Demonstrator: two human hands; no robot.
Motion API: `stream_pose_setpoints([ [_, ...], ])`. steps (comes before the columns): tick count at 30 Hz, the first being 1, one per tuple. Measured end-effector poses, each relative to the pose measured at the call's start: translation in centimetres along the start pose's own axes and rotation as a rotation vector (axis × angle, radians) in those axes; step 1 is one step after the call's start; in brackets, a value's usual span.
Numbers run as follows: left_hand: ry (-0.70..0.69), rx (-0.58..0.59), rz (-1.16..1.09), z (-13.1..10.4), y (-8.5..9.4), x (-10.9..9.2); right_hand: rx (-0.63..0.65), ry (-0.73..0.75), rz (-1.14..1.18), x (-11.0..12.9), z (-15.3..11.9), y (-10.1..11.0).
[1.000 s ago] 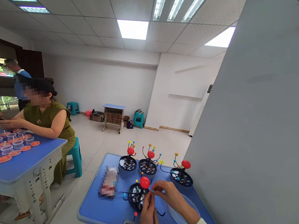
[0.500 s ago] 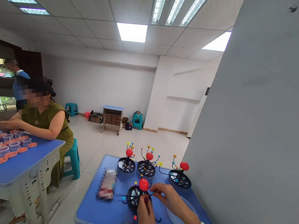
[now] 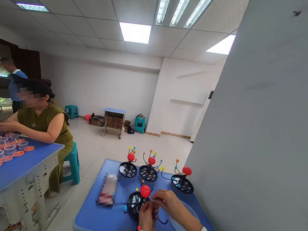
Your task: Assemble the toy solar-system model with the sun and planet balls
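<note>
A model that looks like a solar system toy stands on the blue table, with a round black printed base, a large red ball and curved black arms tipped with small coloured balls. My left hand is closed in a pinch on one black arm, at the right side of the base. From the right, my right hand pinches a small blue ball close to the left fingertips. Whether the ball sits on the arm's tip cannot be made out. A clear plastic bowl is partly hidden under my right wrist.
Three similar models stand along the table's far side. A blurred packet lies at left. The wall borders the right. At another table with several tubs, a person sits holding a phone.
My left hand has turned and its fingers are now nearer to those of my right hand. My right hand keeps its pinch. The whole view has shifted slightly.
</note>
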State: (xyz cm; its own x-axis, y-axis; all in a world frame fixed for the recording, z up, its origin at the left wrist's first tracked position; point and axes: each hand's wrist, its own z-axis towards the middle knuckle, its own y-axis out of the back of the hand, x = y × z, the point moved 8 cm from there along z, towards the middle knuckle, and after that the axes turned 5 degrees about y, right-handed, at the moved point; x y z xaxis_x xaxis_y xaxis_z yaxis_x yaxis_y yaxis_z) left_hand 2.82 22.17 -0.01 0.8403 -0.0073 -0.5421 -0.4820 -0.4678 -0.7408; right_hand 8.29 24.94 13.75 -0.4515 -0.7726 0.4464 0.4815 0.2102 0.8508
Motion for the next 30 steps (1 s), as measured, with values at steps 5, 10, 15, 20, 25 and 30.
stream_pose_setpoints([
  [5, 0.052, -0.002, -0.048, -0.3, 0.1, 0.1, 0.003, -0.036, -0.05, -0.3, -0.1, -0.2],
  [10, 0.08, 0.004, -0.06, -0.3, -0.1, 0.1, -0.023, -0.071, -0.081, -0.5, -0.5, -0.3],
  [15, 0.097, 0.004, -0.036, -0.1, 0.0, 0.0, -0.059, -0.091, -0.048, -0.5, -0.4, -0.5],
  [20, 0.086, 0.006, 0.03, 0.0, 0.8, -0.8, -0.155, -0.171, -0.027, -3.0, -1.1, 3.0],
  [25, 0.035, 0.03, 0.12, 0.0, 2.0, -1.5, -0.213, -0.351, -0.203, -7.1, -4.7, 6.3],
  [30, -0.095, 0.063, 0.215, -1.0, 3.6, -1.9, -0.095, -0.442, -0.334, -8.9, -7.2, 3.5],
])
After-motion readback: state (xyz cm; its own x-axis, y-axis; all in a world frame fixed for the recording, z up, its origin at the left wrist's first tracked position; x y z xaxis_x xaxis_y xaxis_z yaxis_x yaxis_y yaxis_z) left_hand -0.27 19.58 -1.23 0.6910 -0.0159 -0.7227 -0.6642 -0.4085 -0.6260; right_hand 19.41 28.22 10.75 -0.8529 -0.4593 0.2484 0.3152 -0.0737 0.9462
